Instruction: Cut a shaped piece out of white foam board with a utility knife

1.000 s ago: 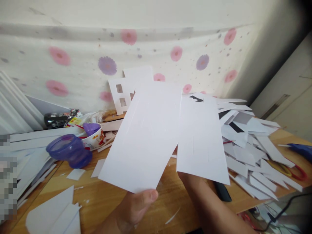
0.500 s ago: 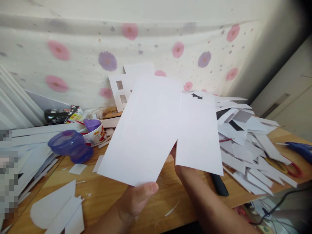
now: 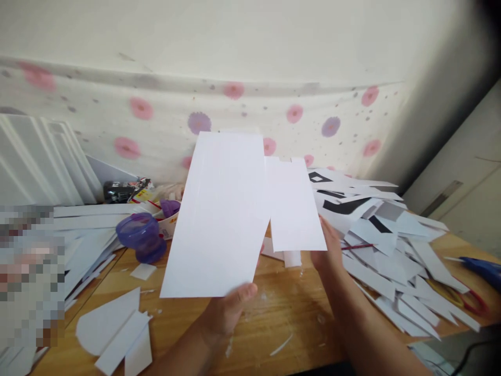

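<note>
A large white board piece (image 3: 219, 214) is held up over the wooden table, its broad panel facing me. My left hand (image 3: 230, 310) grips its bottom edge, thumb in front and the other fingers mostly hidden behind. Joined to it or just beside it on the right is a smaller white panel (image 3: 295, 209); a slanted gap separates their lower parts. My right hand (image 3: 329, 243) is at the right lower edge of this smaller panel, with its fingers mostly behind the board.
Several white offcuts (image 3: 391, 261) lie heaped at the right, near scissors (image 3: 475, 302) and a blue-handled tool (image 3: 481, 269). At the left are a purple translucent cup (image 3: 143, 235), a paper tub (image 3: 169, 227), cut pieces (image 3: 109, 324) and stacked white strips (image 3: 90, 210).
The board has turned and the windowed part behind it is now hidden. My right hand has moved from behind the middle to the right edge. The view has shifted left and up.
</note>
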{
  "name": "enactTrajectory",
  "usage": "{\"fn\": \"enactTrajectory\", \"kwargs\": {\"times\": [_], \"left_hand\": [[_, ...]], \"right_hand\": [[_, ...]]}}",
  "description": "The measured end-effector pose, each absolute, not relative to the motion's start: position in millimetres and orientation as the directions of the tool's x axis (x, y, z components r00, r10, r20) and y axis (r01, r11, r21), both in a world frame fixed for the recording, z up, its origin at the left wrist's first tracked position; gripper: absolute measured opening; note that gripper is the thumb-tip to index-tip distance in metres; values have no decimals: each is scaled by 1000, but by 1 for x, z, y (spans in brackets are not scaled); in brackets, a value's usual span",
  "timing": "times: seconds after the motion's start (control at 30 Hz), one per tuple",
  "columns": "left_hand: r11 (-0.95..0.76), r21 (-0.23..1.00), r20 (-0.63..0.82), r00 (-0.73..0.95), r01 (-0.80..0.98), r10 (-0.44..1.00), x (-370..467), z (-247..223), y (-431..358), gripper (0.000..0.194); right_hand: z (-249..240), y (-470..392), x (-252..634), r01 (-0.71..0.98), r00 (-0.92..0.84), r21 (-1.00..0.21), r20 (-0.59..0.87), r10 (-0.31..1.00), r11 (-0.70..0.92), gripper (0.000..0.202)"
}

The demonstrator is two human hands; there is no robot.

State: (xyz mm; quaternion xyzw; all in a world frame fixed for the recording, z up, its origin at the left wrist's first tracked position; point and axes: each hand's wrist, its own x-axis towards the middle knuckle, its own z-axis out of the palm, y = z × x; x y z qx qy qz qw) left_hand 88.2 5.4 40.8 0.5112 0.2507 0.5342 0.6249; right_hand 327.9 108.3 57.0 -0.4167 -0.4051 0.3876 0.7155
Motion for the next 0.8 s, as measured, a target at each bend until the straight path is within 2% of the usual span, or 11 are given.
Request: {"fn": "enactTrajectory", "kwargs": {"times": [0.13,0.2,0.23,0.33,0.43,0.53,0.7,0.8], "left_hand": [[-196,907,308,268,-374,913,90,44,6,52],[-214,906,323,268,-366,908,91,45,7,55],[-224,907,329,268,-358,905,91,46,6,56],[-240,914,335,274,-327,902,90,49,4,55],[-263,920,341,264,-290,902,88,47,1,53],[-268,928,334,258,-258,907,88,40,1,53],[-267,911,355,269,-314,895,96,40,-1,50],[-264,880,378,243,-395,893,102,47,-13,46]], "right_hand": [[63,83,329,-418,385,-862,117,915,286,41],[62,67,323,-518,329,-828,37,944,213,36],[62,60,321,-516,311,-834,32,950,197,33],[58,40,326,-255,339,-932,163,926,257,31],[50,25,347,42,384,-955,287,878,294,36],[46,15,360,133,445,-954,300,844,268,38],[57,7,352,281,204,-928,306,930,244,37],[59,9,359,462,229,-870,303,925,171,41]]}}
